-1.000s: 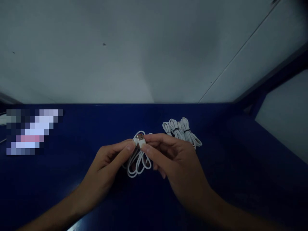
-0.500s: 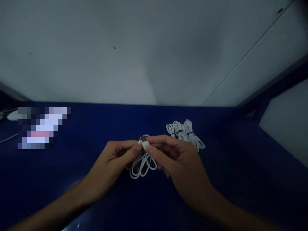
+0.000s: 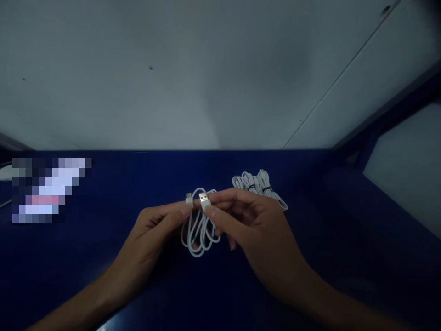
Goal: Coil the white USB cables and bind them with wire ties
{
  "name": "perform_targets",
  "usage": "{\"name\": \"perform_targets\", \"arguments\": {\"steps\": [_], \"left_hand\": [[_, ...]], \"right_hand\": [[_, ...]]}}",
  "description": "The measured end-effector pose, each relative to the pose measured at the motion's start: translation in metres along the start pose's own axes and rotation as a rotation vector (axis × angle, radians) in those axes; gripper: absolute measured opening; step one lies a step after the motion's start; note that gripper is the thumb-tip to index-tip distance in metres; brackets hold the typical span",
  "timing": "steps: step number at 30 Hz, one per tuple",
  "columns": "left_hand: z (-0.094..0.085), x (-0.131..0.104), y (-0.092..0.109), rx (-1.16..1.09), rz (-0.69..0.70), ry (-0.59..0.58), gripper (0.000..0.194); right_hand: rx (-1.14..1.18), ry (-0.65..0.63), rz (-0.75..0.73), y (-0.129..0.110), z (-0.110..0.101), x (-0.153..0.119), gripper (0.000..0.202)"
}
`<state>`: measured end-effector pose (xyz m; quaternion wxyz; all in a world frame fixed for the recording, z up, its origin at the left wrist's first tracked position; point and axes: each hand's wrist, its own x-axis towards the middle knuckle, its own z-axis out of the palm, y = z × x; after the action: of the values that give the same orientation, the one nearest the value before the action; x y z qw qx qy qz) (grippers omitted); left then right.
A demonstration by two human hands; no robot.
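Observation:
A white USB cable (image 3: 198, 246) hangs in loose loops between my two hands, above the blue surface. My left hand (image 3: 156, 230) pinches its smaller plug (image 3: 189, 198) between thumb and forefinger, metal end up. My right hand (image 3: 250, 220) grips the larger USB-A plug (image 3: 204, 200) the same way, its metal end facing me. The plugs stand a little apart, side by side. Some fingers are hidden behind the loops. Just beyond my right hand lies a row of bundled white cables (image 3: 263, 184) bound with black ties, partly covered by that hand.
A blue tabletop (image 3: 155, 170) runs back to a pale wall panel (image 3: 179, 101). At the left lies a bright, pixelated object (image 3: 51, 188), with a white rounded item (image 3: 5, 173) and a cord beside it. A blue frame (image 3: 370, 147) borders the right side.
The two plugs, close together before, are now apart, with the smaller one showing clearly in my left hand. My left hand has shifted slightly left. The whole view has shifted a little.

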<state>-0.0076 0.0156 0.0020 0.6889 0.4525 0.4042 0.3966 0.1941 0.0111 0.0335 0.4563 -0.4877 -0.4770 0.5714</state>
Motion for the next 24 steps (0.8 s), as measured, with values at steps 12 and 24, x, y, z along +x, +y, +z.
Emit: {"name": "perform_targets", "arguments": {"steps": [12,24], "left_hand": [[0.009,0.004,0.004,-0.141,-0.038,-0.074,0.036],[0.011,0.005,0.006,-0.15,-0.076,-0.097,0.041]], "right_hand": [[0.055,0.047,-0.003,-0.005,0.002,-0.008,0.001],[0.071,0.07,0.03,-0.004,0.007,-0.006,0.008]]}}
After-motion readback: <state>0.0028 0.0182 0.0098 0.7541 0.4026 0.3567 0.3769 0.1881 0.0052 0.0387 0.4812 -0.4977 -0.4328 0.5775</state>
